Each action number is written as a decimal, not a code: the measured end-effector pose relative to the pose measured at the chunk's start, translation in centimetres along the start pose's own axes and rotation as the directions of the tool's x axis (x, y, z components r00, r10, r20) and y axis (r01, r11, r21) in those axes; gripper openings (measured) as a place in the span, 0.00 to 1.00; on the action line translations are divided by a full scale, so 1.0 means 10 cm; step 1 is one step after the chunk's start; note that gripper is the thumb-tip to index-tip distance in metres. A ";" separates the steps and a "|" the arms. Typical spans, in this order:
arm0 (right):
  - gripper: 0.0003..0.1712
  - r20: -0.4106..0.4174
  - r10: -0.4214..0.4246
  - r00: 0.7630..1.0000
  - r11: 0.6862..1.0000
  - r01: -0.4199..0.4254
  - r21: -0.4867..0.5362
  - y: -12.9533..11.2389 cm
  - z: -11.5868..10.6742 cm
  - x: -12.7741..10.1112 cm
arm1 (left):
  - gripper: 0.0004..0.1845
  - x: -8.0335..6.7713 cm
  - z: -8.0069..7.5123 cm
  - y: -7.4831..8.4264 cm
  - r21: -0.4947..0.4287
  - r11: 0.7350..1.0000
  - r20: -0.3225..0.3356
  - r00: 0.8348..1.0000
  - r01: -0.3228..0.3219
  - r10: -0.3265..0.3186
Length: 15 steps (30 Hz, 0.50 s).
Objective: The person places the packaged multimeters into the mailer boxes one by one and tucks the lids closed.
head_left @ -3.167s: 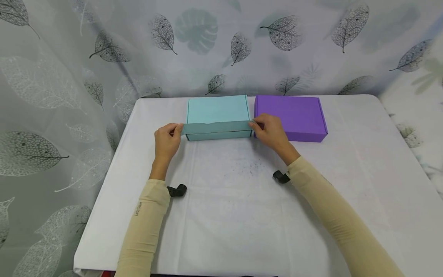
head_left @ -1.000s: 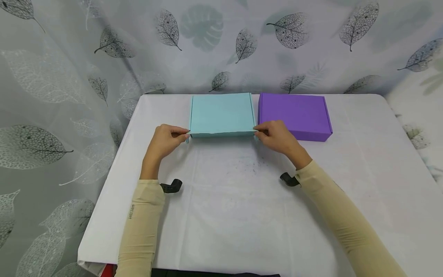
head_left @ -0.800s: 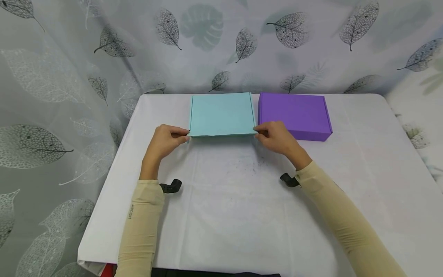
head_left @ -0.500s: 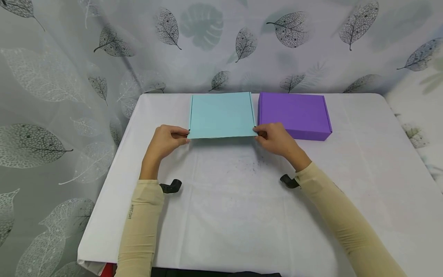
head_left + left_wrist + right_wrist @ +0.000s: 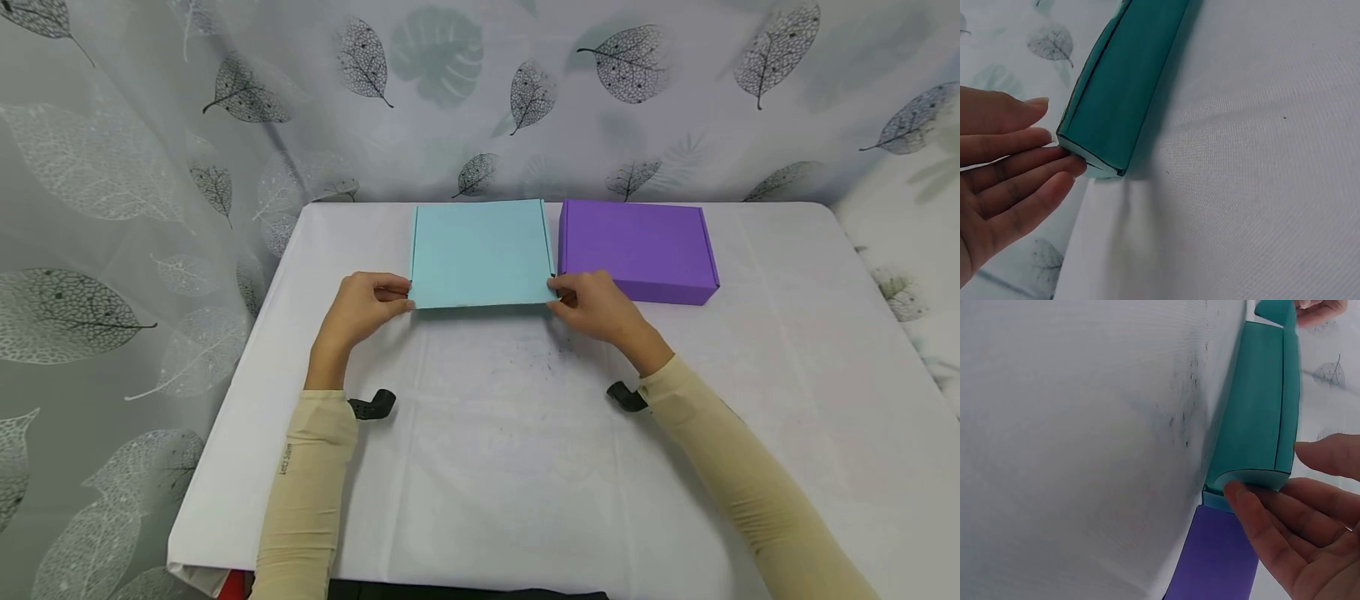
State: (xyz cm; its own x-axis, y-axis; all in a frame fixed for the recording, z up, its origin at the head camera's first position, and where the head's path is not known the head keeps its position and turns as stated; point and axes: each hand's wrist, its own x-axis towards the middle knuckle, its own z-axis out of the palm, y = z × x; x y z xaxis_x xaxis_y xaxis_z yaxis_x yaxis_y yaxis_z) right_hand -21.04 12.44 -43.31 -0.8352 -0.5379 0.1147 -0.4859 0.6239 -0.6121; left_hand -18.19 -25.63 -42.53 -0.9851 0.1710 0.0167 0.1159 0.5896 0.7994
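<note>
A turquoise cardboard box (image 5: 483, 254) lies at the back of the table, its lid panel reaching forward to a front edge between both hands. My left hand (image 5: 360, 304) pinches the front left corner; the left wrist view shows its fingertips (image 5: 1075, 164) on the end of the darker teal front (image 5: 1129, 81). At the other corner my right hand (image 5: 596, 304) holds on, with the thumb by the long edge and fingers against a rounded side tab (image 5: 1254, 477) in the right wrist view. The inside of the box is hidden.
Just right of the turquoise box sits a purple box (image 5: 637, 250), closed, close to my right hand. White cloth covers the table (image 5: 510, 467). A leaf-print curtain (image 5: 300, 100) hangs behind and to the left.
Over three seconds the front flap has swung out of sight beneath the lid's front edge. That edge has since come slightly nearer and lower, both hands staying at its corners. The purple box stays put.
</note>
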 end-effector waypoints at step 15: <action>0.21 -0.028 0.005 1.000 1.000 -0.005 0.015 0.02 0.03 -0.05 | 0.18 0.03 0.06 0.01 0.054 0.998 -0.013 1.000 0.009 -0.008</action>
State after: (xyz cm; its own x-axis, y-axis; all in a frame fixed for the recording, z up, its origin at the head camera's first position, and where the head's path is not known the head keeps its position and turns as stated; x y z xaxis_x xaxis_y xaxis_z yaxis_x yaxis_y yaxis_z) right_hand -20.64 12.63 -43.71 -0.8446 -0.5185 0.1333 -0.4778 0.6177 -0.6246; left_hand -18.38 -25.02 -42.80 -0.9876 0.1560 0.0178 0.1138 0.6332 0.7656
